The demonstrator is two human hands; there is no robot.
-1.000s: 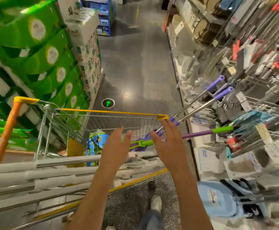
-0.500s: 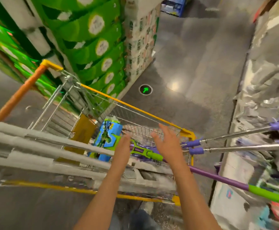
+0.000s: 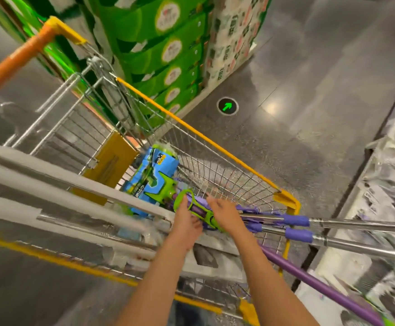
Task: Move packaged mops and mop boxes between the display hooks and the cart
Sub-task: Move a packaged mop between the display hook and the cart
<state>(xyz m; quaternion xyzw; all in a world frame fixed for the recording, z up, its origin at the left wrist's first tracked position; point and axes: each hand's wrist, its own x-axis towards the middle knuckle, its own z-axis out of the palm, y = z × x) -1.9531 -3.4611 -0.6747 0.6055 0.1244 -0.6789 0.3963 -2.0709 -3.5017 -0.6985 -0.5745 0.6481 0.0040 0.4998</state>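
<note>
Grey speckled shop floor (image 3: 297,142) runs under you, with a round green arrow marker (image 3: 227,106) set into it beyond the cart. Your left hand (image 3: 187,222) has its fingers reaching onto the green and purple plastic mop head frame (image 3: 197,209), the thumb lying against the green loop; whether they grip it or only touch it is blurred, so you cannot tell. Your right hand (image 3: 224,214) rests on the same frame just beside the left, its fingers stretched forward and loose rather than curled. That frame belongs to the green and purple mop whose purple shaft (image 3: 309,281) runs out over the near right corner of the wire shopping cart with yellow rim (image 3: 203,135). Two more mops with purple collars and steel handles (image 3: 356,241) lie beside it, heads in the basket and handles sticking out over the right rim. Deeper in the basket, just past your fingers, sits a blue printed mop box (image 3: 149,177), and left of it a flat yellow cardboard piece (image 3: 111,165). Long white wrapped packaged mops (image 3: 62,203) lie across the near side of the cart. Stacked green cartons (image 3: 158,50) stand beyond the cart at upper left, and blurred white shelving (image 3: 389,184) lines the right.
</note>
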